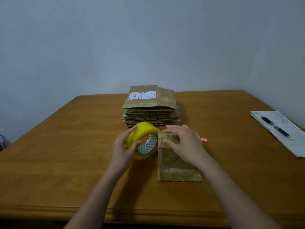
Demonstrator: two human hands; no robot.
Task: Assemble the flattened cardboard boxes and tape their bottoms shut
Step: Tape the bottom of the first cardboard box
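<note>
A small assembled cardboard box [175, 167], covered in old tape, stands on the wooden table [66, 154] near the front centre. My right hand [183, 144] rests on its top far end, fingers curled over the edge, pressing tape there. My left hand [123, 146] grips a yellow tape roll [143, 136] just left of the box, thumb in its core; a short strip seems to run from the roll to the box top. A stack of flattened cardboard boxes [151, 106] lies behind, the top one bearing a white shipping label.
A pink object [203, 139] peeks out just right of the box. An open notebook [280, 129] with a black pen [277, 128] lies at the table's right edge. A dark object [3, 141] sits beyond the left edge. A grey wall backs the table.
</note>
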